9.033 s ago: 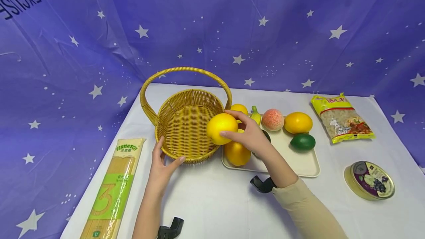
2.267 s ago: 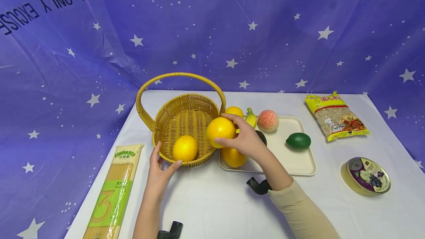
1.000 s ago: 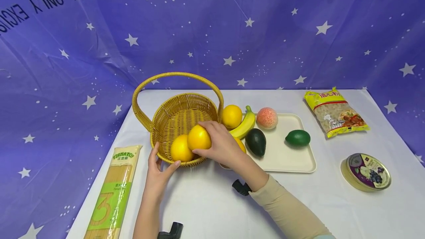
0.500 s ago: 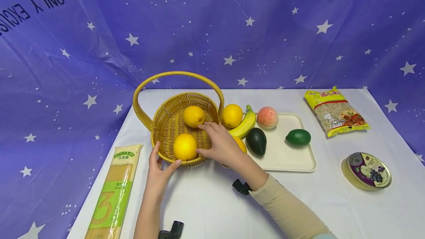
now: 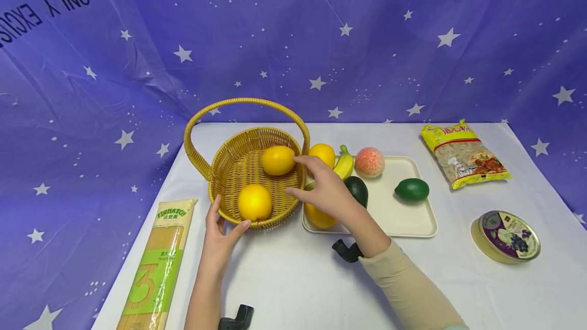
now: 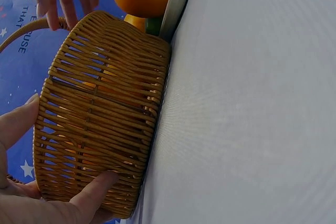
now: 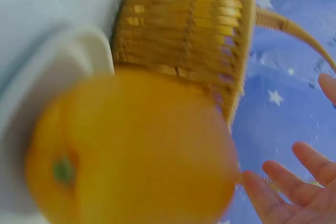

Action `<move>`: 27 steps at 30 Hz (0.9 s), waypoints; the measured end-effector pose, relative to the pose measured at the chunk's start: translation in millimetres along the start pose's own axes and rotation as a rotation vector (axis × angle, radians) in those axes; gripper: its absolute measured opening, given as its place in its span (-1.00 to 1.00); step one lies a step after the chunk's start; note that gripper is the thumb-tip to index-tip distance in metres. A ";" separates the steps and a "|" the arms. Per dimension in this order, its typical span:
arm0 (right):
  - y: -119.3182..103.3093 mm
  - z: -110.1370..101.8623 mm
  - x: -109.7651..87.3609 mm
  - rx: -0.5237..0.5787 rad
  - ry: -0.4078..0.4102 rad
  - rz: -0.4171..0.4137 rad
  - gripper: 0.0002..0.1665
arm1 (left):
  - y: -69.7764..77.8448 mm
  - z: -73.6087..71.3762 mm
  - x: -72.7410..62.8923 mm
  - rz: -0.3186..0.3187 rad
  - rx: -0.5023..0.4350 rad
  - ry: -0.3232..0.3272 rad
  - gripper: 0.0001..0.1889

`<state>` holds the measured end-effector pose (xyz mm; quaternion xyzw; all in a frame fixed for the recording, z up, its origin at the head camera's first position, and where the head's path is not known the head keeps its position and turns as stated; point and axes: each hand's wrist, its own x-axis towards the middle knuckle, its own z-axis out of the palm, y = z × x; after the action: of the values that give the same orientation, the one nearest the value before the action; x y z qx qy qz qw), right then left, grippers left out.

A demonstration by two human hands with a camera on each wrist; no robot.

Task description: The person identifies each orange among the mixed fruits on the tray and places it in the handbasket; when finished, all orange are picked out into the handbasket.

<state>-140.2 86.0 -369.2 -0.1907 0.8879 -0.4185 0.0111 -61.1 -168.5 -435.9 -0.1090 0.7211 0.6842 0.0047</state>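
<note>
A woven basket [image 5: 229,177] with a tall handle stands left of centre. Gripping its front left rim is my left hand [image 5: 219,241]; the left wrist view shows the thumb against the outer wall. Two yellow fruits lie inside: a round orange [image 5: 255,202] near the front and an oblong yellow fruit [image 5: 278,160] further back. My right hand [image 5: 327,190] hovers at the basket's right rim, fingers spread and holding nothing. Beneath it, on the tray's left end, sits a large orange fruit [image 7: 131,150] with a green stem spot, partly covered in the head view.
The cream tray [image 5: 399,220] also bears a banana [image 5: 345,164], an avocado [image 5: 356,190], a peach [image 5: 369,162] and a dark green fruit [image 5: 411,190]. Another orange [image 5: 323,154] is behind. Around are spaghetti [image 5: 153,264], a pasta bag [image 5: 465,157] and a round tin [image 5: 506,237].
My right hand has let the oblong fruit go inside the basket and drawn back right to the rim. That fruit rolled to the back, then slightly right. The left hand stays on the basket.
</note>
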 end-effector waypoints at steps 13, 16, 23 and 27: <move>25.8 -31.0 -21.8 0.114 0.087 0.113 -0.13 | 0.9 0.2 -0.7 0.001 0.006 0.002 0.06; 31.1 -32.4 -31.1 0.112 0.090 0.150 -0.12 | 1.0 0.2 -0.8 0.002 0.001 0.000 0.06; 38.4 -29.4 -46.1 0.059 0.046 0.216 -0.09 | 0.8 0.6 -0.5 0.003 -0.007 -0.004 0.05; 39.9 -26.0 -49.1 0.001 0.022 0.244 -0.07 | 0.8 0.7 -0.4 0.005 -0.009 -0.007 0.05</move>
<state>-112.5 145.2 -389.0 -0.0766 0.9043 -0.4166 0.0524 -60.9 -167.7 -435.1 -0.1046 0.7183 0.6878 0.0049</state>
